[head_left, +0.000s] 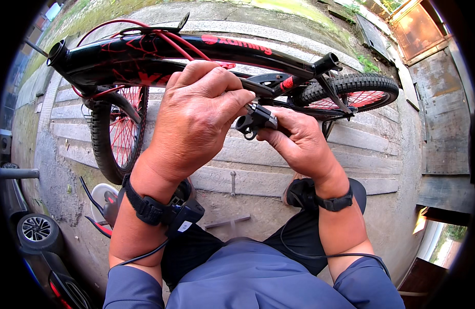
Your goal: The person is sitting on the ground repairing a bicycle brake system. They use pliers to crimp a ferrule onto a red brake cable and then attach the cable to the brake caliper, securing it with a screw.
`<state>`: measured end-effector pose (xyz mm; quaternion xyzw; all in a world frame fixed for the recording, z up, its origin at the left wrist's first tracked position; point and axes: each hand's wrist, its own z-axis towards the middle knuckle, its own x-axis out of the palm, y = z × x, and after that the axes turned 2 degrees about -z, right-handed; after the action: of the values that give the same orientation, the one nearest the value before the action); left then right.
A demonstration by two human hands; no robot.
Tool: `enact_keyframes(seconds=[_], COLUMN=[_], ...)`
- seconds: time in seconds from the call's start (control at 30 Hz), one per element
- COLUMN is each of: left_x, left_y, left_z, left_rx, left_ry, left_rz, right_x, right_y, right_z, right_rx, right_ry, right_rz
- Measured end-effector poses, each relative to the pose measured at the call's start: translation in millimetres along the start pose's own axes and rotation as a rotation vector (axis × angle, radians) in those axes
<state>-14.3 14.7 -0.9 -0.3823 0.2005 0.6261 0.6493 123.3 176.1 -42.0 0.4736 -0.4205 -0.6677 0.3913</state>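
Note:
A small black component (257, 122), with a ring and some silver metal at its upper end, is held out in front of the bicycle frame (191, 51). My left hand (198, 113) is closed at the silver end, thumb and finger pinched there; exactly what its curled fingers hold is partly hidden. My right hand (299, 141) grips the black component from the right with thumb and fingers. The black-and-red frame lies horizontally behind my hands, with red cables (180, 41) along its top. A knobby front wheel (119, 134) is at left and a rear wheel (361, 91) at right.
A steel spanner (232, 183) and a T-shaped metal tool (227, 221) lie on the concrete (381, 216) below. At left are a car (37, 229) and a white-and-red object (101, 203) with black cables. Rusty metal sheets (438, 118) stand at right.

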Motion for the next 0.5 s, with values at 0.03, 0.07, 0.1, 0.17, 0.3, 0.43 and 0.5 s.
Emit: enact_keyframes(seconds=[0.03,0.07,0.1,0.17,0.3,0.43,0.5], left_x=[0.2,0.4,0.6,0.9,1.0,1.2,1.3], left_y=[0.3,0.8,1.0,0.7,1.5,1.6,2.6], left_z=[0.1,0.1,0.2,-0.1,-0.5,0.2,0.4], left_rx=[0.003,0.005,0.008,0.003,0.003,0.014,0.021], left_ry=[0.004,0.009,0.014,0.014,0.006,0.007,0.007], left_rz=[0.004,0.007,0.011,0.012,0.002,-0.014,-0.025], right_x=[-0.3,-0.2,0.2,0.3,-1.0,-2.3,-3.3], right_y=[0.0,-0.2,-0.6,-2.2,-3.8,-4.8,-4.2], right_z=[-0.1,-0.2,0.0,-0.2,0.8,1.0,1.0], right_rx=[-0.025,-0.03,-0.035,-0.054,-0.107,-0.156,-0.161], right_ry=[-0.012,-0.018,-0.025,-0.033,-0.04,-0.048,-0.039], right_rz=[-0.043,-0.05,-0.057,-0.071,-0.094,-0.131,-0.149])
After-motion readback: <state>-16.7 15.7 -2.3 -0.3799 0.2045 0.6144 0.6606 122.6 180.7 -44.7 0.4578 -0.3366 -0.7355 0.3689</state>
